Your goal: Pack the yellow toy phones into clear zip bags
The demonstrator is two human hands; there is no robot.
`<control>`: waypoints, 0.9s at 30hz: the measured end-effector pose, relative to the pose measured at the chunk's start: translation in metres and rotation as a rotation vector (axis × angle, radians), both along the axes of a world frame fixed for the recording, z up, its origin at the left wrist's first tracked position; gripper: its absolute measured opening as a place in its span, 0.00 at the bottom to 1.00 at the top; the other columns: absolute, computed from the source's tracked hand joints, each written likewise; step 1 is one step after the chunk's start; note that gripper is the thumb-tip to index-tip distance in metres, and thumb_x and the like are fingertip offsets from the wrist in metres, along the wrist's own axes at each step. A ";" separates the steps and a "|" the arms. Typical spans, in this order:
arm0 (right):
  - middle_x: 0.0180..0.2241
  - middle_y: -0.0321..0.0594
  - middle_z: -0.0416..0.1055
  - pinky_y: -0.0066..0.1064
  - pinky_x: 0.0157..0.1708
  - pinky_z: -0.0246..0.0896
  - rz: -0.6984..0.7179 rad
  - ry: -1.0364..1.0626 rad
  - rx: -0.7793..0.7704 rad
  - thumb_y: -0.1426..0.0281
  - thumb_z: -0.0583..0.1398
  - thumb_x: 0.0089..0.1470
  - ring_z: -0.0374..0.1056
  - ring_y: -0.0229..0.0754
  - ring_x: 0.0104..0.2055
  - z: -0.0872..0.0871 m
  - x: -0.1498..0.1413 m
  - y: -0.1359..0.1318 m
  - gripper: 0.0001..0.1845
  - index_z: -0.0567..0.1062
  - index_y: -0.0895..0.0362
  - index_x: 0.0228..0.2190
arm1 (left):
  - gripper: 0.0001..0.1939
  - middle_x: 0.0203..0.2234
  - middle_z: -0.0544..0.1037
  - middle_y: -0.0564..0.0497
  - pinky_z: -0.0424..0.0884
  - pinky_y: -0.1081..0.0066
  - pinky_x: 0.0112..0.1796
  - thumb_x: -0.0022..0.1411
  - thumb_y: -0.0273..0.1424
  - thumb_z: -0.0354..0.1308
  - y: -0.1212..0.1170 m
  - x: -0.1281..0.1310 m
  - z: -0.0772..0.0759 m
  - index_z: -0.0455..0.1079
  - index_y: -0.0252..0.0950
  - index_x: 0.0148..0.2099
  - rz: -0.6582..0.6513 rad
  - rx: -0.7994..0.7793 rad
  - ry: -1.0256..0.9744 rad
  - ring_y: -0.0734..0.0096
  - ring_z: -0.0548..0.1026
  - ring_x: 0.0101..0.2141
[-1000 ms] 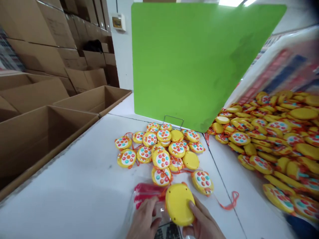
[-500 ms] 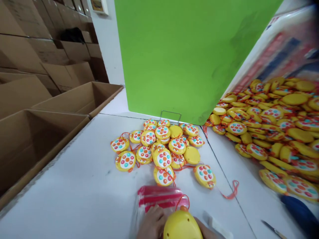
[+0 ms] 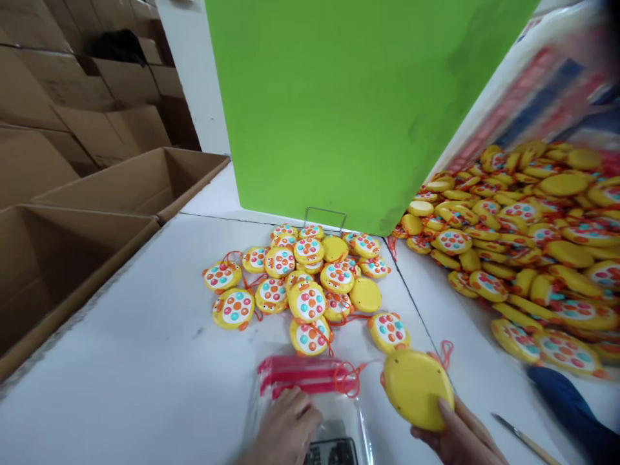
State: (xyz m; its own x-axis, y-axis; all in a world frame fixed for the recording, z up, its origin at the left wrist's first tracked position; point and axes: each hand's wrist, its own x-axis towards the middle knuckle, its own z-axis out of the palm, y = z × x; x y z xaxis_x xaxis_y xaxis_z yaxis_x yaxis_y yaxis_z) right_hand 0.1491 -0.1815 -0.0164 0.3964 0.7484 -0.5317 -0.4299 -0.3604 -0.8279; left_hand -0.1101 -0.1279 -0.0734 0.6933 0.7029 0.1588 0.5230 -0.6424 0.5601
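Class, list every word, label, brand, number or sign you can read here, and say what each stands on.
No text can be read.
Stacked carton: faint marks, too blurred to read.
Dark panel near the left hand, at the clear bags: pale marks, too small to tell whether they are characters.
Yellow toy in the right hand: no lettering visible on the side shown.

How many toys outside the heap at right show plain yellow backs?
3: one toy in the right hand, another toy near the green board, a third toy at the right of the cluster. Some may be hidden.
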 end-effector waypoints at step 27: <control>0.39 0.41 0.73 0.34 0.26 0.67 0.178 -0.169 0.172 0.53 0.60 0.48 0.68 0.45 0.32 0.038 0.018 0.031 0.24 0.70 0.51 0.44 | 0.35 0.34 0.75 0.52 0.74 0.71 0.35 0.53 0.18 0.50 -0.013 0.000 -0.008 0.47 0.45 0.60 0.270 0.023 -0.099 0.68 0.75 0.32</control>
State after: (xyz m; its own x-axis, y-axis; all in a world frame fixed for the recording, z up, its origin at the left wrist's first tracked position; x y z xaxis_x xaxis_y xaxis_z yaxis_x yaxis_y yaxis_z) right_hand 0.1671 -0.1509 0.0221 0.3234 0.8875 -0.3284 -0.2232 -0.2657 -0.9379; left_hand -0.1098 -0.1412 -0.0809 0.4622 0.8552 0.2345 0.6201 -0.5007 0.6040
